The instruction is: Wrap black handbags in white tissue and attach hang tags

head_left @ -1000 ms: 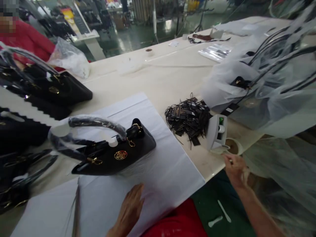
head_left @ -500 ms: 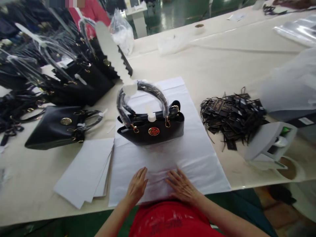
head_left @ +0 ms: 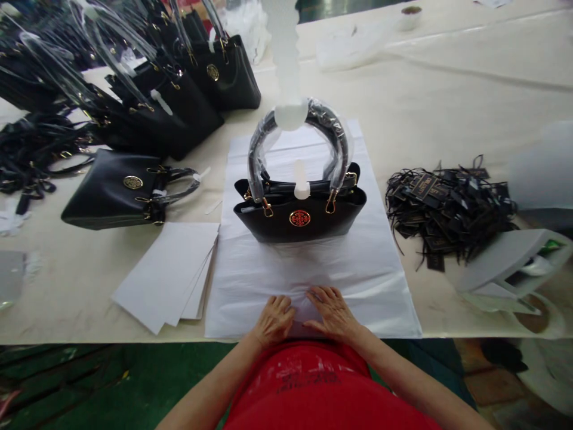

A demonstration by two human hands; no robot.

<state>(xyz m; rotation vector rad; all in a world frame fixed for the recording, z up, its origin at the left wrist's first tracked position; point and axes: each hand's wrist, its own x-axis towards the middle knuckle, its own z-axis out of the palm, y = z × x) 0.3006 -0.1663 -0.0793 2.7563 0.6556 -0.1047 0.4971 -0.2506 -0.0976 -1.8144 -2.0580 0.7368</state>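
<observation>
A black handbag (head_left: 313, 224) stands upright on white sheets (head_left: 250, 280), its wrapped handles raised and a red and gold emblem on its front. A white notched strip (head_left: 285, 54) rises from the handles. Below the bag, near the table's front edge, my left hand (head_left: 275, 319) rests on the sheet with its fingers bent down; whether it pinches the paper cannot be made out. Beside it my right hand (head_left: 330, 310) lies on the sheet, fingers spread, holding nothing. Neither hand touches the bag.
Left of the sheets are a stack of white cards (head_left: 165, 275) and a lying black handbag (head_left: 107, 197). More black bags (head_left: 179, 113) stand behind. A pile of black tags (head_left: 447, 209) and a grey-white device (head_left: 514, 263) are on the right.
The view has shifted. My left hand has moved closer to my right hand, and its fingers have bent. The bag's handles now look more upright.
</observation>
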